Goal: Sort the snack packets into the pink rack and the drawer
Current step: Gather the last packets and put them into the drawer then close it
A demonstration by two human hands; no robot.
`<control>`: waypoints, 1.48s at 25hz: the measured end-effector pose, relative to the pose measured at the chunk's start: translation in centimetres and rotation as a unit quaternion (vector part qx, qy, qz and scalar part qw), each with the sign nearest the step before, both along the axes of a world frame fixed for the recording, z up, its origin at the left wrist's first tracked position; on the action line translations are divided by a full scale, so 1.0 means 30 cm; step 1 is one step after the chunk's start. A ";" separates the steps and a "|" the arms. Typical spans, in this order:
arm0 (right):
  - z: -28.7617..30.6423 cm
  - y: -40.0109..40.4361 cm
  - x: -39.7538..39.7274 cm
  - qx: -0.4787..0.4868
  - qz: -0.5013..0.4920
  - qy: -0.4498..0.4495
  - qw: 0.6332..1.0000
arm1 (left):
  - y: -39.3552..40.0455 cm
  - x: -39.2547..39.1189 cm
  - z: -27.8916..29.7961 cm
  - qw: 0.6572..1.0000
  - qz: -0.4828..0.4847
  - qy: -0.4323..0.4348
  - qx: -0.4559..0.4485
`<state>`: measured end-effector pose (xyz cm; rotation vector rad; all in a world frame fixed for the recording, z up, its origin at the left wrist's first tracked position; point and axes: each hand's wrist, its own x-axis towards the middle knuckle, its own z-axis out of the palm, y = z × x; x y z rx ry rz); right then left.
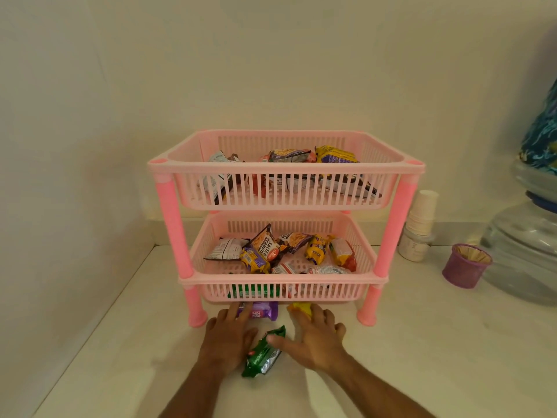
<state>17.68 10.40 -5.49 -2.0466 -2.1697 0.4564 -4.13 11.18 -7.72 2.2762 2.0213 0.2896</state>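
A two-tier pink rack (284, 168) stands on the white counter against the wall, with several snack packets in both its top and bottom baskets. In front of it, my left hand (229, 333) lies flat with its fingertips on a purple packet (262, 311) that sits under the rack's front edge. My right hand (315, 334) rests its fingers on a yellow packet (298, 309), and its thumb touches a green packet (263, 352) lying on the counter between both hands. No drawer is in view.
To the right of the rack stand a stack of white paper cups (422, 212) on a white jar (414, 245), a purple holder (465, 265) and a large clear water bottle (524, 251). Walls close in at the left and behind.
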 end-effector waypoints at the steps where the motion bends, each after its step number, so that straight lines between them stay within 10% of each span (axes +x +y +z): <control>1: -0.004 -0.004 -0.023 -0.003 0.000 -0.007 1.000 | 0.001 0.000 -0.004 1.000 0.002 0.009 -0.002; 8: 0.005 -0.055 -0.055 -0.022 -0.004 0.008 1.000 | -0.073 0.023 0.035 0.995 0.002 0.011 0.101; 19: 0.024 -0.209 -0.007 -0.032 -0.020 0.106 0.994 | -0.252 0.110 0.070 0.951 0.060 -0.303 0.027; 37: -0.022 -0.519 0.229 0.014 -0.004 0.092 0.996 | -0.540 0.467 0.050 0.952 0.052 -0.297 -0.046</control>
